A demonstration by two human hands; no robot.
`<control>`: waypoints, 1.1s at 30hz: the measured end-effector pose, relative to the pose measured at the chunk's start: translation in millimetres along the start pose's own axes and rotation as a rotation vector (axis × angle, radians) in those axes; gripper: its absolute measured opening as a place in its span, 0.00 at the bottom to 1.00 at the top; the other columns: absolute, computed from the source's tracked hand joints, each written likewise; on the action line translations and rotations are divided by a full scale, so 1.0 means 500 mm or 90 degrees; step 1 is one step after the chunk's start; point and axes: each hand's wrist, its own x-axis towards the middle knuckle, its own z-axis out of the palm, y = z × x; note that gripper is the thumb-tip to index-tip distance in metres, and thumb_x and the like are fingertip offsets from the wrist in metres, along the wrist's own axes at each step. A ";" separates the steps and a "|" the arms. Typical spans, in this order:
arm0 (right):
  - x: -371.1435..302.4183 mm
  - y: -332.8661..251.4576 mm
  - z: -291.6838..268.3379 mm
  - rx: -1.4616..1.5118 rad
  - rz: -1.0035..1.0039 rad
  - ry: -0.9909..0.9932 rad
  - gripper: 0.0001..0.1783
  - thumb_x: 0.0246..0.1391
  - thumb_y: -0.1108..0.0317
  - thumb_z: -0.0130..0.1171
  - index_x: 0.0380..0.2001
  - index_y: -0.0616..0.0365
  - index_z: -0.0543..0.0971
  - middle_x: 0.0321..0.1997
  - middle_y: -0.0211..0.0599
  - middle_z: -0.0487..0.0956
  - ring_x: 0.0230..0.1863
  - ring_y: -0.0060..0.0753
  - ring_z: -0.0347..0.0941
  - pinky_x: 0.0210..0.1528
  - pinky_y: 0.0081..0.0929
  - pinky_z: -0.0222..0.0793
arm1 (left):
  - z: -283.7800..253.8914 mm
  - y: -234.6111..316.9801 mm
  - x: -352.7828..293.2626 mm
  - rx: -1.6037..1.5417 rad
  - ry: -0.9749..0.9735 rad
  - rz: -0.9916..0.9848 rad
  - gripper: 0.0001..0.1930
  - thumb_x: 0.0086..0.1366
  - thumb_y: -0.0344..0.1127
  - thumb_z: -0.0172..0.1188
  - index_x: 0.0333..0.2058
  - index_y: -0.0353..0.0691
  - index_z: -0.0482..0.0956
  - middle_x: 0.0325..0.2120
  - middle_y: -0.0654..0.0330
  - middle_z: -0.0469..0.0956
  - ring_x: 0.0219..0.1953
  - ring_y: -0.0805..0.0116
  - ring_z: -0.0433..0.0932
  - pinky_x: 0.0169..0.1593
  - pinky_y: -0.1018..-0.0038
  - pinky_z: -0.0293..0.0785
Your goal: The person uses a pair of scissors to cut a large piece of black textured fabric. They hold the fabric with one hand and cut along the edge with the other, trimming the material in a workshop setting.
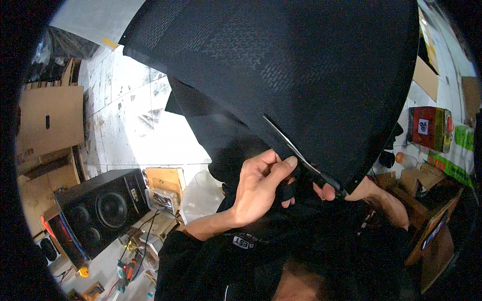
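Observation:
A large sheet of black textured fabric (321,100) fills the upper middle and drapes toward me. My left hand (258,185) is closed at its near edge, thumb and fingers pinching the dark cloth. Close to that thumb, a long silver blade of a pair of scissors (286,139) lies over the fabric, its tip pointing up and left. The black handles reach down to the right, where my right hand (325,191) grips them. Fabric and handles cover most of that hand; a few fingertips and the wrist show.
A black speaker (108,208) stands at left beside cardboard boxes (50,118). Cables and small tools lie below it. A translucent plastic bag (201,195) sits near my left forearm. At right are a red and yellow container (429,129) and a brown wooden box (422,215). White tiles (120,95) form the floor.

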 end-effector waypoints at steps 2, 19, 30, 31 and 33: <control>0.003 -0.005 -0.001 -0.004 0.020 -0.026 0.07 0.56 0.71 0.65 0.38 0.59 0.81 0.36 0.33 0.83 0.40 0.29 0.79 0.45 0.30 0.75 | -0.004 -0.010 0.004 0.004 -0.003 0.016 0.15 0.70 0.35 0.58 0.25 0.33 0.72 0.16 0.62 0.72 0.15 0.77 0.71 0.17 0.77 0.68; 0.025 0.085 -0.002 0.278 0.019 -0.092 0.07 0.60 0.73 0.55 0.41 0.55 0.79 0.39 0.34 0.82 0.43 0.32 0.78 0.48 0.32 0.73 | -0.018 -0.008 0.010 0.010 -0.051 0.020 0.09 0.71 0.33 0.55 0.34 0.33 0.76 0.21 0.58 0.76 0.15 0.69 0.75 0.16 0.76 0.68; -0.167 0.048 -0.070 0.007 0.304 -0.272 0.34 0.44 0.51 0.76 0.51 0.51 0.74 0.48 0.38 0.77 0.49 0.34 0.75 0.49 0.38 0.70 | -0.048 0.006 0.000 0.038 -0.050 0.010 0.14 0.71 0.33 0.57 0.25 0.35 0.72 0.21 0.60 0.78 0.21 0.80 0.72 0.22 0.80 0.68; -0.188 0.016 -0.081 -0.036 0.299 -0.251 0.35 0.43 0.51 0.77 0.52 0.51 0.74 0.45 0.36 0.78 0.46 0.34 0.76 0.47 0.38 0.71 | -0.055 0.011 0.001 0.065 -0.054 0.007 0.12 0.69 0.33 0.60 0.26 0.34 0.75 0.23 0.59 0.80 0.21 0.80 0.73 0.23 0.78 0.70; -0.219 -0.079 -0.096 -0.192 0.248 -0.220 0.36 0.39 0.52 0.78 0.51 0.50 0.75 0.32 0.35 0.80 0.32 0.37 0.80 0.37 0.38 0.74 | -0.070 0.016 -0.006 0.238 -0.086 0.133 0.10 0.66 0.34 0.63 0.29 0.32 0.77 0.22 0.59 0.80 0.21 0.81 0.73 0.24 0.76 0.70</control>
